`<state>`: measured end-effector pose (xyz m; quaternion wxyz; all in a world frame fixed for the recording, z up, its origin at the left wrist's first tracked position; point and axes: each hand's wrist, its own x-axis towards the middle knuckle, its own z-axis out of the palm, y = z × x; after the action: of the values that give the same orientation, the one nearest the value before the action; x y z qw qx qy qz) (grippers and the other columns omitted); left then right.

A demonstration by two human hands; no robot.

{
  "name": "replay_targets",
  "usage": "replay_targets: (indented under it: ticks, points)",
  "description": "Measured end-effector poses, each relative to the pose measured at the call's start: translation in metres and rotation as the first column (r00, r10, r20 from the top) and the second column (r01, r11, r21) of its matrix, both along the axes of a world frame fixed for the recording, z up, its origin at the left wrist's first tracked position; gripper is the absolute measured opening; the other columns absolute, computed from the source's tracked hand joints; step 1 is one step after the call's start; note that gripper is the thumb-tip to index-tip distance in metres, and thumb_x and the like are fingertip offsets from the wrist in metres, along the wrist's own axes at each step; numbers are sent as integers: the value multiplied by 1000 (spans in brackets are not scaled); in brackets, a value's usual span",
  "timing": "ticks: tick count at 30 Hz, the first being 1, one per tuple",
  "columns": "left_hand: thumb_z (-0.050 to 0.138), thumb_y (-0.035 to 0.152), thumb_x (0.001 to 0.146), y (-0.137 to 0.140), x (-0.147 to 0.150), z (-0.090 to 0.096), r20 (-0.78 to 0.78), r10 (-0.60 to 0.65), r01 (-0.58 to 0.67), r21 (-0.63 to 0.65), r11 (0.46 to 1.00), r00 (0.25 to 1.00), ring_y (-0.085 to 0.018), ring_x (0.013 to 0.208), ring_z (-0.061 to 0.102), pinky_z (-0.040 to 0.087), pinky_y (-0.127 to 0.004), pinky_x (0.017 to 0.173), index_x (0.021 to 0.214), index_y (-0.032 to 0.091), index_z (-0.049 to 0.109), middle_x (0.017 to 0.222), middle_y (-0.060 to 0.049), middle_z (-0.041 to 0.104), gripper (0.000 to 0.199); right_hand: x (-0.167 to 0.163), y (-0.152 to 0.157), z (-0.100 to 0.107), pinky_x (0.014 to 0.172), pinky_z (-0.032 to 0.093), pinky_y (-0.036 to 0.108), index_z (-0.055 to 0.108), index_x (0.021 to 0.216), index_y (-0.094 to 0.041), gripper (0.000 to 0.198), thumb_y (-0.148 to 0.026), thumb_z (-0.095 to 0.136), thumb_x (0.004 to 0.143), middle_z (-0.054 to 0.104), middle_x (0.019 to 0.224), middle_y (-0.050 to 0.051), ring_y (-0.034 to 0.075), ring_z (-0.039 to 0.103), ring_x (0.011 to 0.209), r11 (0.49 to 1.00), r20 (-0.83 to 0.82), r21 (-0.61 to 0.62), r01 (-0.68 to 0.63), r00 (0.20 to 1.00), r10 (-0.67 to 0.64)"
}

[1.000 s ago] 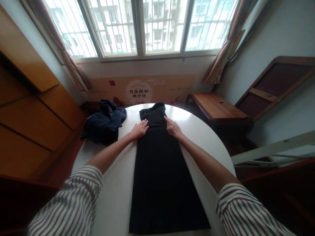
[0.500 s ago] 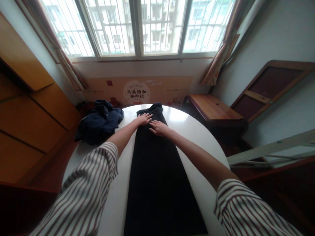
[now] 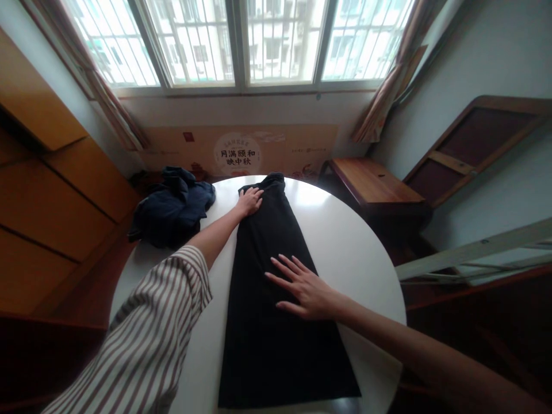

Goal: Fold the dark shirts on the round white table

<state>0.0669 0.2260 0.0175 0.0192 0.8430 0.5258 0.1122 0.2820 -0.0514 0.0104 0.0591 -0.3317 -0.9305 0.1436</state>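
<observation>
Black trousers (image 3: 276, 345) lie lengthwise on a round white table (image 3: 362, 247), the legs laid together and the wide hem end towards me. Their far end, by the table's back edge, is bunched and wrinkled. My left hand (image 3: 250, 201) rests on the cloth near that far end, palm down with its fingers out. Over the middle of the trousers is my right hand (image 3: 304, 290), fingers spread, palm towards the cloth; whether it touches cannot be told. Neither hand grips anything.
A pile of dark blue clothing (image 3: 172, 207) sits at the table's far left. Beyond the right side stands a wooden bench-like piece (image 3: 375, 178). Wooden cabinets (image 3: 47, 213) line the left, and a barred window (image 3: 276, 46) is ahead.
My right hand has come back towards me along the trousers, from beside the left hand to their middle, and its fingers have spread. My left hand stays near the far end.
</observation>
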Motion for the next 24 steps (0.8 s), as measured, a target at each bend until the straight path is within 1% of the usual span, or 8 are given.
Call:
replay_targets:
  ticks: [4, 6, 8, 10, 12, 13, 17, 24]
  points:
    - [45, 21, 97, -76, -15, 9, 130, -290, 255, 236, 938, 948, -24, 110, 59, 47, -40, 99, 115, 13, 64, 116, -15, 63, 27, 16, -63, 8, 119, 10, 62, 22, 157, -30, 76, -62, 48, 93, 12, 164, 7, 34, 6, 150, 996, -6, -84, -36, 999, 36]
    - [45, 24, 99, -144, -32, 9, 126, -483, 447, 239, 862, 866, -20, 97, 61, 51, -33, 88, 102, 15, 66, 102, -11, 64, 23, 29, -89, 11, 117, 12, 66, 22, 157, -31, 77, -60, 52, 92, 17, 163, 6, 36, 8, 150, 993, 2, -89, -72, 997, 72]
    - [45, 25, 100, -223, -52, 7, 106, -632, 619, 134, 774, 768, -17, 84, 60, 53, -29, 78, 92, 16, 66, 92, -8, 65, 25, 42, -111, 12, 116, 19, 65, 27, 156, -27, 78, -56, 57, 91, 24, 161, 8, 36, 14, 149, 996, 4, -43, -84, 996, 84]
    - [52, 35, 98, -297, -71, 5, 153, -664, 662, 69, 746, 732, -17, 79, 60, 54, -29, 73, 91, 16, 67, 89, -8, 65, 25, 55, -129, 10, 116, 31, 57, 38, 152, -21, 68, -45, 61, 92, 36, 156, 11, 34, 23, 147, 995, -10, 58, -76, 997, 77]
    - [60, 55, 89, -353, -84, 5, 146, -630, 625, 83, 776, 763, -24, 88, 61, 56, -38, 77, 108, 12, 66, 99, -14, 65, 47, 64, -141, 6, 113, 41, 46, 53, 141, -14, 49, -26, 59, 94, 51, 146, 14, 30, 35, 143, 979, -50, 195, -63, 996, 74]
    - [62, 53, 88, -373, -88, 6, 123, -607, 600, 95, 794, 785, -26, 93, 61, 57, -40, 80, 114, 11, 65, 104, -16, 65, 49, 67, -145, 4, 111, 44, 41, 59, 135, -11, 42, -17, 57, 94, 57, 140, 15, 28, 40, 140, 965, -72, 255, -57, 994, 78]
    - [62, 39, 90, -409, -91, 8, 31, -573, 565, 123, 816, 819, -28, 100, 62, 58, -41, 83, 117, 9, 64, 109, -17, 65, 41, 70, -152, 0, 104, 52, 36, 65, 123, -5, 38, -1, 47, 90, 65, 127, 19, 26, 50, 133, 920, -91, 387, -63, 990, 106]
    - [48, 7, 93, -422, -94, -1, -62, -626, 625, 201, 755, 777, -20, 90, 63, 58, -33, 78, 117, 9, 62, 99, -14, 67, 27, 72, -159, 3, 102, 54, 36, 64, 118, -4, 45, 7, 34, 86, 64, 129, 19, 26, 51, 132, 925, -51, 368, -99, 991, 126]
